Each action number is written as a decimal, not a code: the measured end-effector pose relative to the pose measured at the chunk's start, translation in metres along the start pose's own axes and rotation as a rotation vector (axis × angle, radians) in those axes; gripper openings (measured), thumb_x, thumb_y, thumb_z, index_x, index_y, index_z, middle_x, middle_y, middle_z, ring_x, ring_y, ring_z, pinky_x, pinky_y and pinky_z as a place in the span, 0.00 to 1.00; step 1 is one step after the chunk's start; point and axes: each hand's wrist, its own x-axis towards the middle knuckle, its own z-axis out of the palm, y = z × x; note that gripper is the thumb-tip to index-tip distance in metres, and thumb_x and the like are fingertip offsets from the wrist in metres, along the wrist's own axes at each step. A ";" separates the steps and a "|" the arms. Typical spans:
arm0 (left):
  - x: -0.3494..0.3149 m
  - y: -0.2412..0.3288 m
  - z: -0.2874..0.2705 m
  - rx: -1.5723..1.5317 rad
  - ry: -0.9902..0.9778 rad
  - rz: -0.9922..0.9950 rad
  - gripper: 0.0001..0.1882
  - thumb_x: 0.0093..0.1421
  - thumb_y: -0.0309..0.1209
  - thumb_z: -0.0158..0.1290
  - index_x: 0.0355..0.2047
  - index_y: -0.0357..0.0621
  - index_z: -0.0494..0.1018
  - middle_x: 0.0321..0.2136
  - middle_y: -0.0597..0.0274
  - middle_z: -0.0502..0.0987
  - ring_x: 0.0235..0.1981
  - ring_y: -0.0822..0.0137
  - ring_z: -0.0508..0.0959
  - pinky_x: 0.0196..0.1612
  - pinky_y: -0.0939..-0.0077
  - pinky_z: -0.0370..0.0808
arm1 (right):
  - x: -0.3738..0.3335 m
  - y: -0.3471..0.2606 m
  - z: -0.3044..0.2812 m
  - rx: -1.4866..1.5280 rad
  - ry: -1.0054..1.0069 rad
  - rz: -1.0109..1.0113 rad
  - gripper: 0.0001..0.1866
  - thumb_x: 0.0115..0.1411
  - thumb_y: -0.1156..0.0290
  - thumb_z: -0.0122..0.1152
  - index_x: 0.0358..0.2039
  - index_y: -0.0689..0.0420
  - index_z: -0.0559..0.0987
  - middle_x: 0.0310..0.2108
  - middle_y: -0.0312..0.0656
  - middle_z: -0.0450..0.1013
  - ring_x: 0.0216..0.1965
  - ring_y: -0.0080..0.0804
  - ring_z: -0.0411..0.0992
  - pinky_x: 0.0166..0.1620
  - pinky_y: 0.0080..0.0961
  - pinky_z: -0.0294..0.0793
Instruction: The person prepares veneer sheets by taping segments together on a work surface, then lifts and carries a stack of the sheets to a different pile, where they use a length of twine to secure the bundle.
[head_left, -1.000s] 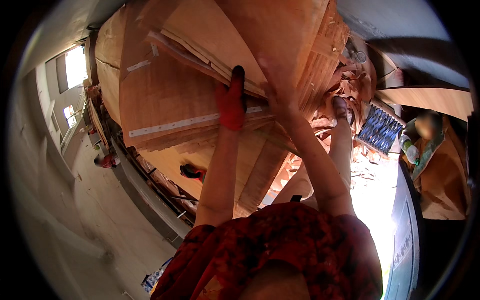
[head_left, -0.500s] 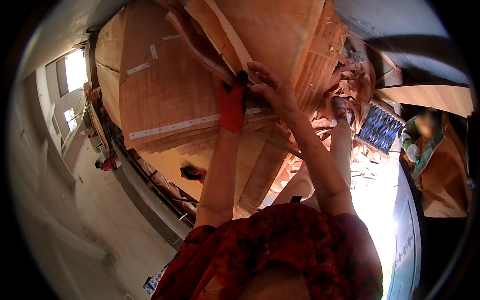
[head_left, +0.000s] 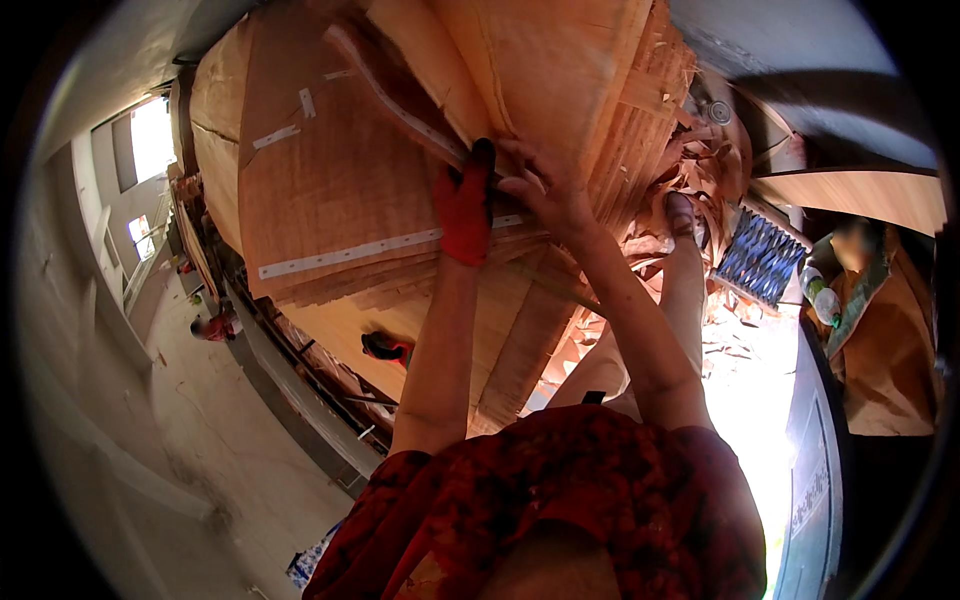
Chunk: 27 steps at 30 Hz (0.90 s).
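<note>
My left hand, in a red glove with black fingertips, is closed at the edge of a thin wood veneer sheet with a pale tape strip along its raised edge. Close beside it, my bare right hand has its fingers bent and apart at the lower end of another lighter veneer sheet; its fingertips are slightly blurred. Both hands are above a thick stack of veneer, whose top sheet carries short white tape pieces and a long dotted tape strip. A second red-and-black glove lies on a lower sheet.
Torn veneer scraps pile up around my foot at the right. Beyond are a blue-and-black slatted piece, a plastic bottle and a seated person. Another person is far off on the left floor.
The lighter veneer piece that stood up along its edge has dropped flatter toward the right. My right hand's fingers have curled and shifted slightly down; my left hand has hardly moved.
</note>
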 end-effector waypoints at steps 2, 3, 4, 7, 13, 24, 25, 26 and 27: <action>0.000 -0.002 0.000 -0.010 -0.035 0.033 0.16 0.66 0.35 0.49 0.48 0.37 0.69 0.43 0.64 0.73 0.42 0.72 0.71 0.45 0.75 0.69 | 0.003 -0.003 -0.001 -0.061 -0.003 -0.078 0.23 0.57 0.76 0.62 0.54 0.57 0.74 0.48 0.41 0.73 0.50 0.33 0.70 0.54 0.25 0.67; 0.001 -0.006 -0.003 -0.051 -0.043 0.043 0.16 0.66 0.34 0.49 0.49 0.38 0.69 0.42 0.65 0.73 0.41 0.73 0.71 0.44 0.77 0.69 | 0.002 -0.001 -0.002 -0.005 -0.028 -0.017 0.23 0.57 0.76 0.62 0.55 0.58 0.73 0.50 0.41 0.72 0.52 0.33 0.69 0.56 0.26 0.66; 0.002 -0.011 -0.007 -0.091 -0.051 0.052 0.17 0.66 0.33 0.49 0.51 0.38 0.68 0.42 0.66 0.73 0.41 0.75 0.71 0.43 0.78 0.69 | 0.000 0.000 -0.003 0.050 -0.053 0.044 0.23 0.58 0.76 0.61 0.55 0.58 0.73 0.52 0.42 0.71 0.53 0.32 0.69 0.57 0.26 0.66; 0.005 -0.025 -0.026 -0.200 -0.122 0.049 0.20 0.66 0.32 0.47 0.56 0.37 0.65 0.45 0.66 0.72 0.43 0.75 0.71 0.46 0.78 0.68 | -0.003 0.003 -0.003 0.155 -0.099 0.112 0.22 0.61 0.77 0.58 0.57 0.58 0.71 0.55 0.42 0.69 0.56 0.31 0.67 0.58 0.26 0.64; 0.000 -0.019 -0.014 -0.235 -0.071 0.085 0.24 0.64 0.28 0.48 0.60 0.37 0.61 0.50 0.63 0.71 0.49 0.70 0.71 0.52 0.75 0.67 | -0.003 0.001 -0.004 0.193 -0.072 0.144 0.18 0.64 0.74 0.52 0.55 0.59 0.73 0.54 0.45 0.71 0.57 0.35 0.68 0.58 0.27 0.67; -0.002 -0.010 -0.008 -0.003 0.002 0.057 0.23 0.61 0.29 0.49 0.58 0.38 0.64 0.48 0.64 0.72 0.47 0.71 0.70 0.50 0.76 0.67 | -0.003 0.006 -0.005 0.115 0.059 0.066 0.15 0.60 0.78 0.58 0.49 0.58 0.75 0.38 0.38 0.72 0.39 0.27 0.70 0.44 0.23 0.70; -0.002 -0.013 -0.011 -0.010 0.007 0.082 0.21 0.62 0.30 0.49 0.56 0.40 0.65 0.46 0.65 0.72 0.45 0.72 0.70 0.48 0.76 0.67 | -0.004 0.000 -0.003 0.114 0.053 0.085 0.17 0.60 0.80 0.58 0.50 0.58 0.74 0.39 0.35 0.71 0.37 0.23 0.67 0.41 0.19 0.68; -0.001 -0.012 -0.009 -0.018 0.006 0.107 0.19 0.63 0.32 0.50 0.54 0.41 0.67 0.44 0.67 0.73 0.43 0.73 0.71 0.46 0.76 0.67 | -0.003 -0.005 -0.003 0.110 0.052 0.103 0.19 0.59 0.81 0.58 0.51 0.59 0.73 0.40 0.32 0.70 0.35 0.18 0.65 0.38 0.16 0.67; -0.002 -0.012 -0.007 -0.054 -0.003 0.096 0.21 0.63 0.31 0.49 0.56 0.40 0.65 0.46 0.65 0.72 0.45 0.72 0.70 0.48 0.76 0.67 | -0.003 -0.004 -0.001 0.123 0.071 0.129 0.19 0.59 0.81 0.59 0.51 0.59 0.74 0.40 0.32 0.70 0.35 0.18 0.65 0.38 0.16 0.67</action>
